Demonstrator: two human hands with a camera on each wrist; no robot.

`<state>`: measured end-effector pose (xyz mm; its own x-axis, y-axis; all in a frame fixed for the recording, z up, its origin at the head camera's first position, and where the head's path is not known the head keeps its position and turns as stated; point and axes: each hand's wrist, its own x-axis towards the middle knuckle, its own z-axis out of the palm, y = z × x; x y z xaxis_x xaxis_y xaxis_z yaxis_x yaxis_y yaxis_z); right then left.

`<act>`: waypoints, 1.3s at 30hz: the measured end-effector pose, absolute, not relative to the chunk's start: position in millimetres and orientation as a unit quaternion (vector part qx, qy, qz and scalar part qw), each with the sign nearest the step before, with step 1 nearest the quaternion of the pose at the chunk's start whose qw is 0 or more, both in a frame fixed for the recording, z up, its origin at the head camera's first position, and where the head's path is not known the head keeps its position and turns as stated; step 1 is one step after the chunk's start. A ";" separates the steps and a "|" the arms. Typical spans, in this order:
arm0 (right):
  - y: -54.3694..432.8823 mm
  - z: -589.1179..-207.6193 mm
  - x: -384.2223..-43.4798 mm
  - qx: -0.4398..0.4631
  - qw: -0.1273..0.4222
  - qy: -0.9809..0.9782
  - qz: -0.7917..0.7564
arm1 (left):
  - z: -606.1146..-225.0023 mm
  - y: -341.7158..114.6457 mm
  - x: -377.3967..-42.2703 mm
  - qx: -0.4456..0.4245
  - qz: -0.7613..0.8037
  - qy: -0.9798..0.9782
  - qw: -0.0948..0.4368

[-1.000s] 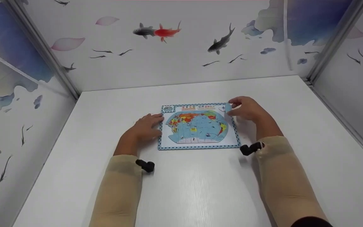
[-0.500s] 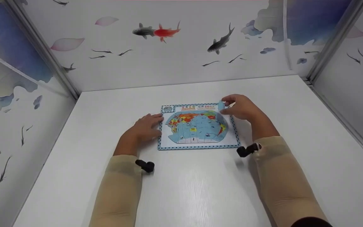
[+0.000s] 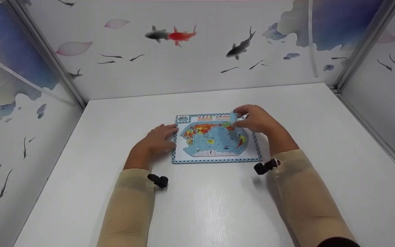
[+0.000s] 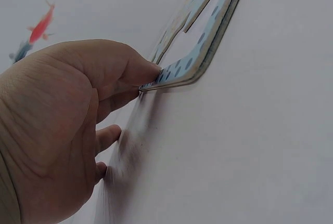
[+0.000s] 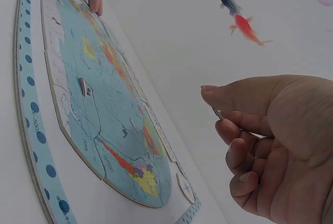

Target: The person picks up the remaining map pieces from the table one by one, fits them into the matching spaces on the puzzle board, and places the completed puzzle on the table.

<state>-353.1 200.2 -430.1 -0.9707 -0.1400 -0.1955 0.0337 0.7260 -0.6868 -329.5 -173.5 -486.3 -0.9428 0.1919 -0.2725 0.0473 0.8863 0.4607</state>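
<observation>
A world-map jigsaw puzzle board (image 3: 218, 160) with a dotted blue border lies flat on the white table. Over its top right part, my right hand (image 3: 257, 118) pinches a light blue puzzle piece (image 3: 234, 117) between thumb and fingers. The right wrist view shows that piece (image 5: 217, 113) thin and edge-on, held above the table. My left hand (image 3: 158, 138) rests at the board's left edge, fingers extended. In the left wrist view, its thumb (image 4: 148, 71) touches the dotted border (image 4: 182, 67) near a rounded corner. My right hand partly covers the board's upper right corner.
The white table (image 3: 197, 206) carries the board near its middle. A white back wall (image 3: 197, 68) printed with fish stands behind it, and printed side panels flank the table. Black wrist cameras (image 3: 158, 180) sit on both beige sleeves.
My right hand has moved left with the puzzle piece, from the board's upper right corner to above the upper right part of the map. My left hand has stayed in place.
</observation>
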 end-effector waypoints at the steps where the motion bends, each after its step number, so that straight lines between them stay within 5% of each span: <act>1: 197.8 -430.1 -352.5 -0.032 0.116 0.921 -0.369 | -486.5 -173.6 -329.9 0.066 0.229 0.959 0.156; 39: 96.8 -432.7 -330.6 -0.153 0.141 0.914 -0.348 | -486.9 -175.7 -334.4 0.104 0.209 0.960 0.153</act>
<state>-330.6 96.8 -432.7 -0.9134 -0.3778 -0.1516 -0.1817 0.7115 -0.6787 -334.4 -175.7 -486.9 -0.9315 0.2642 -0.2499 0.1364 0.8908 0.4334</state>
